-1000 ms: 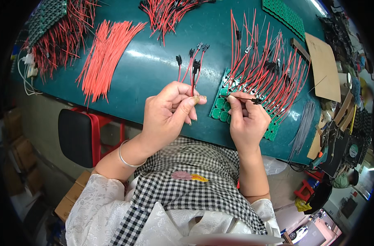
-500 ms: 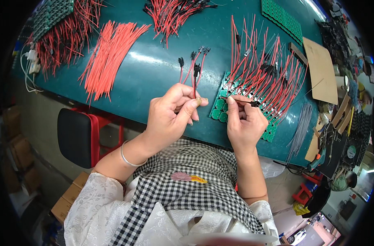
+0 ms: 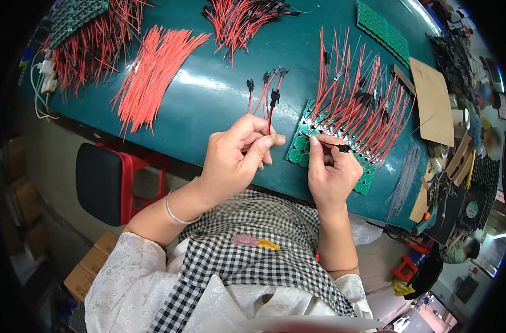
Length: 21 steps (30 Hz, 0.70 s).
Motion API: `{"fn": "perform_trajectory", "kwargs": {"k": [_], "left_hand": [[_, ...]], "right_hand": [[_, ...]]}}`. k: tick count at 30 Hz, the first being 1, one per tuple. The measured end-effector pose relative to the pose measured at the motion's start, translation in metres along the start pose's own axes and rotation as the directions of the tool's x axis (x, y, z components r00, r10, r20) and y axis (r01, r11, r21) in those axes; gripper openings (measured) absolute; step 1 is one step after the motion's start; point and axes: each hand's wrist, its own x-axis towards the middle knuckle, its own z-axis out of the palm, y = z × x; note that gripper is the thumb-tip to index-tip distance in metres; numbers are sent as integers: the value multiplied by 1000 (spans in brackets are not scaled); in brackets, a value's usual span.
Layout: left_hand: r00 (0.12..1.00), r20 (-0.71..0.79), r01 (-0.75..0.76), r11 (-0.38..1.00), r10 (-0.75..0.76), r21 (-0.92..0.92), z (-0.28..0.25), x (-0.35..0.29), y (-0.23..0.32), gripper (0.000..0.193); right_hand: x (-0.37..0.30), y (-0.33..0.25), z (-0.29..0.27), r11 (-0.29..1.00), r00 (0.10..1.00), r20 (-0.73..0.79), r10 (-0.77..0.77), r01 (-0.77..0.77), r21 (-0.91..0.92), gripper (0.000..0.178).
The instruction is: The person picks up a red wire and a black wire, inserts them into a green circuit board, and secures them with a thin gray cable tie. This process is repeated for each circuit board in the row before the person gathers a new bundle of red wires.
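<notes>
Head view. Left hand, near centre, pinches a red-and-black lead between thumb and forefinger; its black connector points to 12 o'clock. More black connectors just beyond; lower ends of their wires hidden by the hand. Right hand, at 3 o'clock, pinches a dark lead, black plug toward 3 o'clock. Fingertips over the wired green board; contact unclear. Board lies on the teal surface, bristling with red wires. Red strands bundled between 10 and 11; connector pile at 12; grey wires at 3.
</notes>
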Motion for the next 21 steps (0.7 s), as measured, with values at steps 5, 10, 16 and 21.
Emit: {"fn": "perform_trajectory", "kwargs": {"k": [5,10,16,21], "left_hand": [[1000,-8,-8,1000,8,17,0,0,1,9],[1000,-21,-1,999,0,-37,1,0,2,9],[994,8,105,985,-105,-138,4,1,9,10],[991,12,133,983,-133,-130,20,-8,18,11]], "right_hand": [[4,-6,0,992,998,30,-63,66,-109,8],[12,1,7,976,983,73,-167,175,-127,13],[12,-2,9,980,997,61,47,-34,-195,20],[6,-15,-12,969,991,119,56,-82,232,14]]}}
